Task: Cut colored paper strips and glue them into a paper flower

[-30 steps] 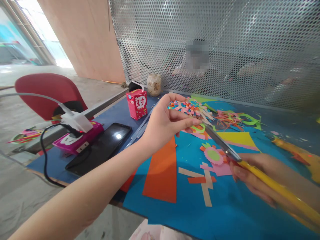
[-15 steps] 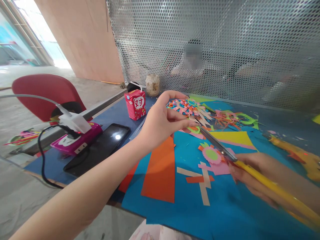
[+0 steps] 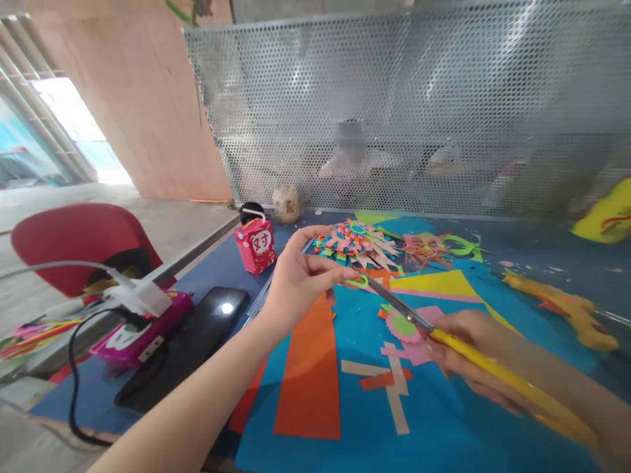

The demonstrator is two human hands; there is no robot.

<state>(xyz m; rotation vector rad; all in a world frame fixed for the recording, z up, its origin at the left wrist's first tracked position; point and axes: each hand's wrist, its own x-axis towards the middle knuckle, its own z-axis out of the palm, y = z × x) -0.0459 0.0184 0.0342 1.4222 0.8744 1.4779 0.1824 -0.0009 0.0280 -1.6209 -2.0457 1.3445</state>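
A dark-blue surface (image 3: 214,270) carries bright-blue paper sheets (image 3: 434,430); above them, a person's right grip (image 3: 476,328) holds yellow-handled metal scissors (image 3: 486,363). A red drink carton (image 3: 255,258) reads “对” in a white bubble (image 3: 262,244); the left grip (image 3: 300,282) pinches a small light-green paper piece (image 3: 359,282) at the scissors' tips.

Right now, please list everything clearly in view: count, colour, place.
Perforated screen: 1, silver, back
Curved chair: 1, red, left
Boxy socket: 1, magenta, left
Flat phone: 1, black, beside socket
Drink carton: 1, red, behind phone
Round jar: 1, whitish, behind carton
Fringed paper: several, multicoloured, before screen
Large paper: unclear count, blue, centre
Rectangular paper: 1, orange, on blue
Scalloped flower: 1, pink, on blue
Paper scraps: many, mixed, scattered
Gun-shaped tool: 1, yellow, right
Scissors: 1, yellow handles, right
Left hand: 1, bare, pinching green paper
Right hand: 1, bare, on scissors
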